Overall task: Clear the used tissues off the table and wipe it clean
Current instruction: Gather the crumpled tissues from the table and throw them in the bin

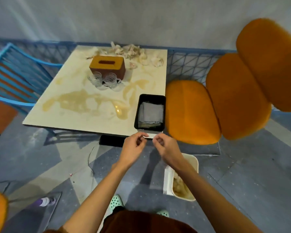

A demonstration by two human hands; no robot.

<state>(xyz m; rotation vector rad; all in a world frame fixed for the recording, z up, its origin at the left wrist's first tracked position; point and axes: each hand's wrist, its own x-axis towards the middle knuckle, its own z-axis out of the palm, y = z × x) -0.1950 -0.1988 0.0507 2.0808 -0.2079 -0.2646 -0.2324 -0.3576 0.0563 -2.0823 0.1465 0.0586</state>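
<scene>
Several crumpled used tissues (pixel 133 52) lie along the far edge of the cream table (pixel 71 118). Wide yellowish spill stains (pixel 84 103) cover its middle and near part. A grey cloth (pixel 150 113) lies folded in a black tray (pixel 164 101) at the table's near right corner. My left hand (pixel 133 147) and my right hand (pixel 165 147) hover close together just before that corner, below the tray. Their fingers are loosely curled and hold nothing. A white bin (pixel 194 165) with tissues inside stands on the floor under my right forearm.
An orange tissue box (pixel 107 65) stands mid-table with several clear glasses (pixel 106 80) in front of it. Orange cushioned chairs (pixel 191 111) crowd the table's right side, and a blue slatted chair (pixel 15 76) stands at the left. A blue mesh rail (pixel 188 64) runs behind.
</scene>
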